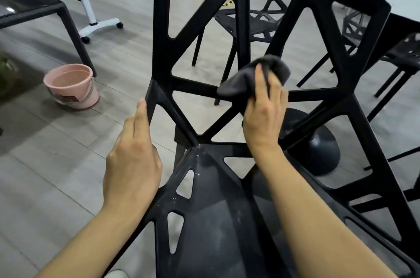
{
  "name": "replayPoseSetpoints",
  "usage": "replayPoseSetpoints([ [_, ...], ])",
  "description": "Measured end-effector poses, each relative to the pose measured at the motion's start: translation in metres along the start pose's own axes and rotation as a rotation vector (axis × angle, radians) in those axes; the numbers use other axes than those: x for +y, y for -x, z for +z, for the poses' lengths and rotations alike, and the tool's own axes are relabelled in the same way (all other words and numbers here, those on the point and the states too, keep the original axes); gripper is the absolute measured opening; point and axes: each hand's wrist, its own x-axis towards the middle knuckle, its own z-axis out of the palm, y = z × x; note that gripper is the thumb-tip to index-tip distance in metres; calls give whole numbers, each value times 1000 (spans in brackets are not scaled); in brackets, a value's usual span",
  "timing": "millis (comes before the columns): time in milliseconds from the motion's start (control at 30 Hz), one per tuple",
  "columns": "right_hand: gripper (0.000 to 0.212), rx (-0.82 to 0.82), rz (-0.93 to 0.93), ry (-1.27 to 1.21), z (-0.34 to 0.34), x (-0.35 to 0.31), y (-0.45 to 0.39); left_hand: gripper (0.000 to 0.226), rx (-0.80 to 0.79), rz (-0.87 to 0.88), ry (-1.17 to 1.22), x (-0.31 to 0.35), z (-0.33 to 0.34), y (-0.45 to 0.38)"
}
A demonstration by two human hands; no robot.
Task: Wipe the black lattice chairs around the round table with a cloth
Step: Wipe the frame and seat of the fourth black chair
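Grey plank floor point(56, 164) lay open to the left, with a pink bucket point(71, 85) standing near a dark counter point(34, 8). Nearest the camera stood a black lattice chair point(229, 34), its seat speckled with what looked like dust. On its backrest struts, the right hand point(264, 114) gripped a dark grey cloth point(254, 75). With fingers straight, the left hand point(134, 152) touched the backrest's left edge.

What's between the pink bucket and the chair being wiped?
In the head view, only bare grey floor separates the pink bucket from the black lattice chair.
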Motion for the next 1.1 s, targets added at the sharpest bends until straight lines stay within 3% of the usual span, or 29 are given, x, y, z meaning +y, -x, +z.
replayPoseSetpoints([
  [100,53,46,86,-8,13,-10,9,80,-16,-12,43,0,-1,-1],
  [233,65,-216,171,-104,22,-34,104,79,-19,-4,73,2,-4,-1],
  [333,67,-313,238,-136,21,-39,115,78,-10,2,80,2,-5,-2],
  [400,64,-393,178,-91,10,-40,110,78,-31,-12,83,3,-4,-3],
  [500,58,-565,-72,36,-3,-53,112,79,-54,-37,110,5,-8,-3],
  [600,50,-661,58,-94,-7,-61,106,78,-67,-37,151,6,-10,-4],
  [667,43,-617,287,-276,-12,-63,92,72,-66,-34,226,4,-12,-6],
  [767,44,-365,489,-515,-37,-85,60,60,-59,-130,415,2,-17,-11],
  [833,41,-184,409,-618,-46,-106,26,52,-54,-189,472,-1,-21,-11],
  [900,38,-127,291,-644,-38,-121,-6,48,-65,-213,493,-4,-24,-8],
  [1033,53,-297,-12,-526,-1,-150,-11,49,-139,-316,632,-14,-23,-9],
  [1100,57,-335,-23,-463,9,-158,17,50,-158,-327,711,-18,-21,-9],
])
